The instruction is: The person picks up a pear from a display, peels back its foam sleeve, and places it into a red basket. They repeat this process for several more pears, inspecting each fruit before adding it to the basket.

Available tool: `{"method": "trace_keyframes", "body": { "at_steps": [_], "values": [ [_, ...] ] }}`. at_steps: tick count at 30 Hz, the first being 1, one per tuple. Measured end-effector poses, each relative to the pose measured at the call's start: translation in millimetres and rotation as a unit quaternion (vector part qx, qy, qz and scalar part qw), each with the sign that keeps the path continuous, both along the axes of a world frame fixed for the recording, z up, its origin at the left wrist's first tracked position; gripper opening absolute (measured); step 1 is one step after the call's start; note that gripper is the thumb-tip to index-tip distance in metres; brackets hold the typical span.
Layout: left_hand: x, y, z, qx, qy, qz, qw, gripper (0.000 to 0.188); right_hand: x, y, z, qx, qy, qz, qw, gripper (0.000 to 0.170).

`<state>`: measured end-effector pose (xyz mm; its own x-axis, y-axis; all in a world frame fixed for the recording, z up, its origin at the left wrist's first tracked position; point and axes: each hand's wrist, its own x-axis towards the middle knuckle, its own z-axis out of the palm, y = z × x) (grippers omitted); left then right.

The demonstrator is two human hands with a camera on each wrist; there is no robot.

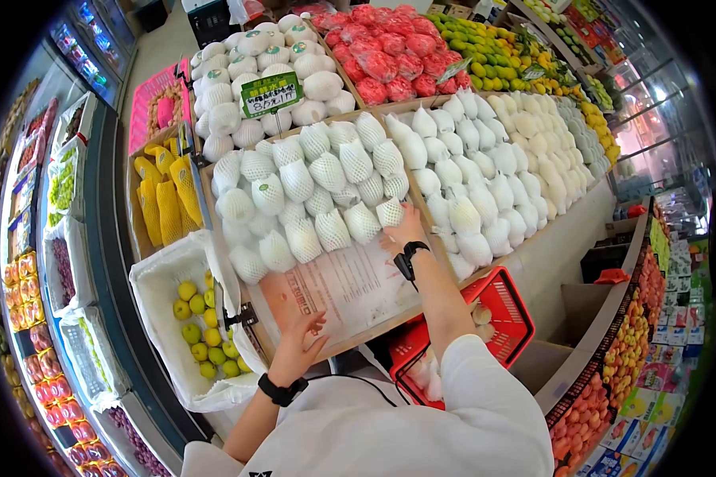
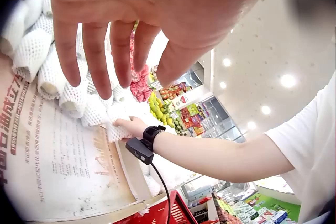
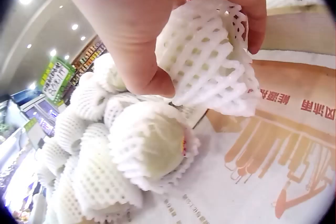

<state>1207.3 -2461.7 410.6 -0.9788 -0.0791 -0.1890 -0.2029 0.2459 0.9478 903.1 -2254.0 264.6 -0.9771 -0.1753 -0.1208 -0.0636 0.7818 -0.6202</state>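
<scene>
My right hand (image 1: 406, 228) grips a pale round fruit in a white foam net (image 3: 207, 58), thumb on one side and fingers on the other. That fruit is at the right end of the front row of foam-netted fruits (image 1: 301, 240). One neighbouring fruit (image 3: 152, 142), pale green-white inside its net, lies just below the hand in the right wrist view. My left hand (image 1: 297, 347) hovers over the near edge of the display, its fingers loosely spread and holding nothing. Printed paper (image 1: 350, 290) lines the display's front part.
A red basket (image 1: 511, 306) with pale items inside stands at the display's near right. Yellow-green fruits (image 1: 191, 332) fill a white-lined box at left. White-wrapped fruits (image 1: 477, 183) lie to the right. A green price sign (image 1: 272, 95) stands behind the netted rows.
</scene>
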Motion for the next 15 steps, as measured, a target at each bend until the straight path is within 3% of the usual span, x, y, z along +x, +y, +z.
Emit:
{"method": "trace_keyframes", "body": {
  "at_steps": [6,9,12,13,15],
  "values": [
    [14.5,-1.3,-12.1,0.024,-0.031,0.014,0.999,0.039,-5.6,0.0,-43.5,-0.039,0.003,-0.010,0.999,0.082],
    [10.4,4.3,-10.6,0.031,-0.050,0.000,0.998,0.036,-10.8,0.3,-41.1,0.016,-0.003,0.009,1.000,0.087],
    [-0.6,12.2,-1.1,-0.004,-0.019,-0.036,0.999,0.035,2.2,-1.3,-27.1,0.113,0.009,-0.002,0.994,0.093],
    [-3.6,15.4,0.7,0.000,-0.024,-0.039,0.999,0.034,8.6,0.7,-23.6,0.103,0.035,-0.015,0.994,0.090],
    [-6.6,23.5,7.6,0.004,-0.036,-0.075,0.997,0.033,36.7,8.0,60.4,-0.037,0.030,0.027,0.998,0.069]
  ]
}}
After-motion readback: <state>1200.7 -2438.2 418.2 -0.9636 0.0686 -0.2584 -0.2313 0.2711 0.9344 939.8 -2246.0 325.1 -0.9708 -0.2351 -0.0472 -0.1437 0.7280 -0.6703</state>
